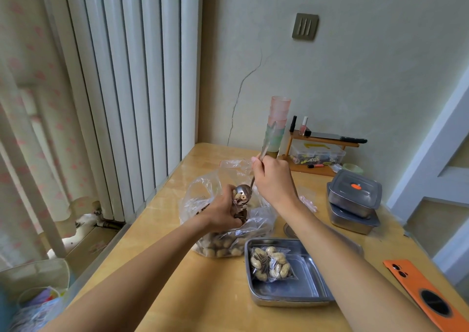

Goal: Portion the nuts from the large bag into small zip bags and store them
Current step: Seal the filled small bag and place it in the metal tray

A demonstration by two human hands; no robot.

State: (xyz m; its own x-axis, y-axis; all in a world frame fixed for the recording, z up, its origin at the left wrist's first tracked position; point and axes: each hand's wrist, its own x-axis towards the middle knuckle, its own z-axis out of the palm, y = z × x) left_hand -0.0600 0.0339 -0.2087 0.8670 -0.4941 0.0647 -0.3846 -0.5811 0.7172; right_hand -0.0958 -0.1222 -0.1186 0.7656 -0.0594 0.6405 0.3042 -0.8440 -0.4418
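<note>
Left hand (220,217) grips a small clear zip bag (239,211) over the large clear plastic bag of peanuts (196,199). Right hand (272,182), above that bag, holds a metal spoon (242,193) loaded with nuts. Just right of the large bag: filled zip bag (270,263) in a rectangular steel tray (250,283).

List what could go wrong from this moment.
The spoon in the right hand carries nuts at the small zip bag that the left hand grips; some may miss, likely dropping into the large bag below.
The orange phone lies near the edge of the table; an elbow could knock it off.
</note>
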